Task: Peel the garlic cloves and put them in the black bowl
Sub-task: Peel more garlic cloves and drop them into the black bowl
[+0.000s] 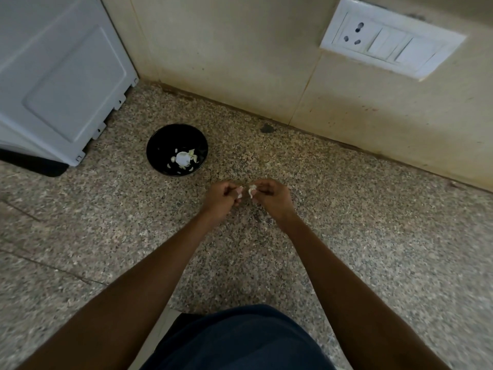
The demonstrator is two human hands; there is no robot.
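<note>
Speckled granite counter (346,222) carries the black bowl (160,145), which holds pale garlic pieces (183,158) and sits up and to the left of both hands. The left hand (221,200) and right hand (269,197), nearly touching, each pinch a small white scrap of garlic (251,190) between curled fingers; clove or skin, it's too small to tell.

White appliance (61,76) cut off at left edge; bits in black bowl (177,150) too small to identify.
</note>
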